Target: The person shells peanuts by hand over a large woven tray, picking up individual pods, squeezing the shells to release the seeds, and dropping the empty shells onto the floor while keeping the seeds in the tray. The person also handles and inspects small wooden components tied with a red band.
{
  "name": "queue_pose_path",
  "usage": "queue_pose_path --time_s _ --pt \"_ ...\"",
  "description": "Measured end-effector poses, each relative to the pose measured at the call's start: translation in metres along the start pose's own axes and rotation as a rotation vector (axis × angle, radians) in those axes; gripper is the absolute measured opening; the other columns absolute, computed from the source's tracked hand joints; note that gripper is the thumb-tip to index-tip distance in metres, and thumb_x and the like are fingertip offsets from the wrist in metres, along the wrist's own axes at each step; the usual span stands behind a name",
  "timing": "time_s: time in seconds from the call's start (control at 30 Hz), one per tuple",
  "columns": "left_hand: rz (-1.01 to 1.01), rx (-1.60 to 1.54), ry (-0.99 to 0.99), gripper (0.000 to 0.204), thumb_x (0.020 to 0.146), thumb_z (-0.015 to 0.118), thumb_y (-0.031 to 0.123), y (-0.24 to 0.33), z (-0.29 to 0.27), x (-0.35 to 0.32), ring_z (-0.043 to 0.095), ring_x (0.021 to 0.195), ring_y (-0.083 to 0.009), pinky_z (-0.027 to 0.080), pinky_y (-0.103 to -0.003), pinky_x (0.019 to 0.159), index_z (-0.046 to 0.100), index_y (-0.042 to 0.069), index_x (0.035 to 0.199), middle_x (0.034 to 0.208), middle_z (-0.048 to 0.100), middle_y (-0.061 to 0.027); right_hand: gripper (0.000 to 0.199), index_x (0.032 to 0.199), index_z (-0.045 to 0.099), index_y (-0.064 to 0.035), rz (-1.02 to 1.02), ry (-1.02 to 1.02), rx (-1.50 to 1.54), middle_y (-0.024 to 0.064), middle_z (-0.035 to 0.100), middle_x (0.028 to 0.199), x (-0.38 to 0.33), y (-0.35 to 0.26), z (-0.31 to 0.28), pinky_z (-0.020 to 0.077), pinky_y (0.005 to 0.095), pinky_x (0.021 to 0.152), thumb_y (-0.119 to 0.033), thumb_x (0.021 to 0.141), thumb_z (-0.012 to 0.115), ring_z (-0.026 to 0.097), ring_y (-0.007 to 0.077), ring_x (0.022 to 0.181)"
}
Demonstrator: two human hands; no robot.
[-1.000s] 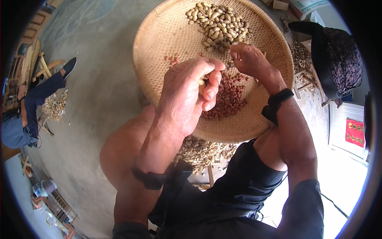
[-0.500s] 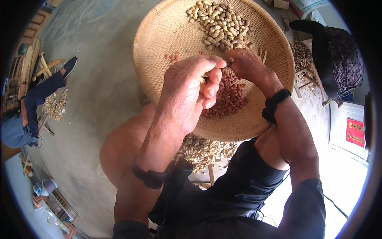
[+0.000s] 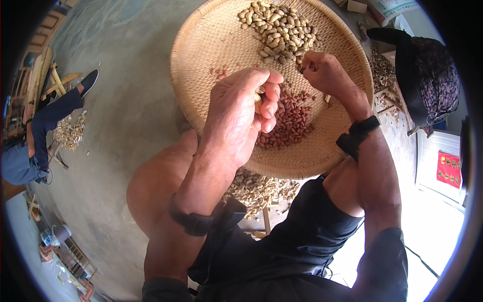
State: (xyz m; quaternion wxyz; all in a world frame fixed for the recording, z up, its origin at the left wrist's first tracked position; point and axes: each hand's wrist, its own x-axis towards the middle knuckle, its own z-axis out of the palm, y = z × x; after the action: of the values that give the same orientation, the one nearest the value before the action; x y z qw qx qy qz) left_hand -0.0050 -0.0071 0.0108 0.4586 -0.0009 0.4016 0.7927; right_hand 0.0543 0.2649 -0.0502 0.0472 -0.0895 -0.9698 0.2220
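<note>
My left hand (image 3: 234, 113) is curled above the wicker tray, its thumb near the fingertips. Pale peanuts in their shells (image 3: 258, 100) show in its palm; how many is hidden. To the right and a little farther away is my right hand (image 3: 324, 73), fingers bent into a closed shape. A small dark thing shows at its fingertips, too small to name. Beyond the hands lies a heap of unshelled peanuts (image 3: 282, 30). Reddish shelled kernels (image 3: 291, 123) form a pile below and between the hands, with a few loose kernels (image 3: 218, 73) left of them.
The round wicker tray (image 3: 182, 75) rests over my knees. Broken shells (image 3: 256, 191) lie beneath it. On the left sits a person in dark trousers (image 3: 48, 116) by another shell pile (image 3: 70, 132). A person with a dark patterned head covering (image 3: 435, 75) is close by on the right.
My right hand has moved away from the left hand, rightward and slightly farther off, beside the unshelled peanuts. The left hand stays nearly in place, still curled round its peanuts.
</note>
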Motion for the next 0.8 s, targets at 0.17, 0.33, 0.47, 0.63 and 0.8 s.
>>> queue_pose_path --time_s 0.17,0.33,0.47,0.63,0.8 --pt "-0.012 -0.039 0.019 0.027 0.105 0.055 0.027 -0.006 -0.001 0.006 0.055 0.064 -0.0092 0.042 -0.026 0.052 0.063 0.001 0.106 0.08 0.059 -0.0008 0.012 0.093 0.071 -0.0016 0.244 -0.107 0.252 0.0015 0.065 0.071 0.002 -0.033 -0.027 0.0538 0.0297 0.058 -0.012 0.089 0.066 0.063 0.0097 0.064" --pt "-0.033 -0.041 0.067 0.03 0.106 0.054 0.029 -0.007 -0.003 0.007 0.056 0.065 -0.0106 0.044 -0.028 0.054 0.063 0.001 0.107 0.08 0.061 -0.0015 0.013 0.093 0.07 -0.0006 0.242 -0.114 0.591 0.0007 0.066 0.072 -0.005 -0.071 -0.043 0.0508 0.024 0.052 -0.013 0.092 0.066 0.062 0.0071 0.062" --pt "-0.037 -0.003 0.092 0.031 0.106 0.054 0.031 -0.012 0.003 0.01 0.058 0.066 -0.0114 0.046 -0.029 0.055 0.063 0.002 0.107 0.08 0.061 -0.002 0.01 0.096 0.07 0.0004 0.228 -0.157 0.842 0.0011 0.066 0.073 -0.015 -0.095 -0.054 0.0507 0.0235 0.052 -0.01 0.095 0.067 0.063 0.0067 0.062" --pt "-0.025 -0.003 0.096 0.03 0.107 0.053 0.032 -0.016 0.004 0.013 0.059 0.067 -0.0131 0.049 -0.031 0.057 0.062 0.003 0.106 0.081 0.062 -0.0026 0.005 0.099 0.068 0.0019 0.129 -0.207 0.783 0.0039 0.07 0.077 -0.023 -0.117 -0.046 0.0533 0.0252 0.056 0.0 0.094 0.066 0.066 0.0083 0.066" --pt "-0.05 0.017 0.108 0.026 0.107 0.051 0.03 -0.021 0.004 0.016 0.06 0.073 -0.0136 0.05 -0.032 0.063 0.058 0.006 0.11 0.091 0.062 -0.004 0.003 0.097 0.066 0.0009 0.001 -0.182 0.707 0.0001 0.069 0.076 -0.029 -0.127 -0.041 0.0497 0.0203 0.059 -0.002 0.097 0.065 0.064 0.0045 0.068"
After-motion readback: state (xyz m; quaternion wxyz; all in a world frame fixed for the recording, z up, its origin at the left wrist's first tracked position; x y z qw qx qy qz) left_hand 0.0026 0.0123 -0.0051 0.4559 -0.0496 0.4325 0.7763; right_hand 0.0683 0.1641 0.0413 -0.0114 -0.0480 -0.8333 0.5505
